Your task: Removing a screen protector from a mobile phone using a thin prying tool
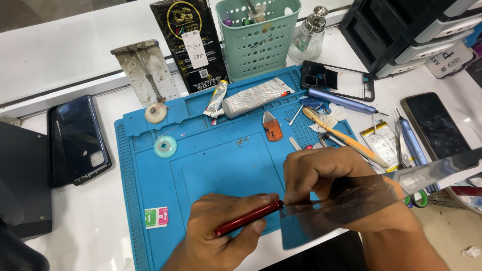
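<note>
Your left hand (228,226) is curling around a red phone (248,218), holding it on edge low over the front of the blue work mat (201,165), thumb running along the top rim. Your right hand (326,175) is closing in a tight grip just beside the phone's upper end, pinching where a thin, dark, see-through sheet (361,198) is meeting the phone. That sheet is stretching away to the right, past the mat's edge, over your right wrist.

Lying on the mat near your left hand: a small green-and-pink sticker pair (156,218). Farther up, a pale blue tape roll (165,146) and a cream tape roll (155,113) are sitting apart from each other. Mid-mat, an orange pry tool (272,128) is resting below a white glue tube (255,96). Right of your right hand, a yellow-handled tool (346,140), a phone battery (384,143) and a blue driver pen (411,140) are crowding the tabletop (65,60), and a dark phone (433,123) is lying face up beyond them.

At left, a dark blue phone back (78,138) is lying on the tabletop. At the far edge: a black phone frame (339,80), a green perforated basket (258,42) holding tools, a black packet (191,45) and a glass pump bottle (308,37).
</note>
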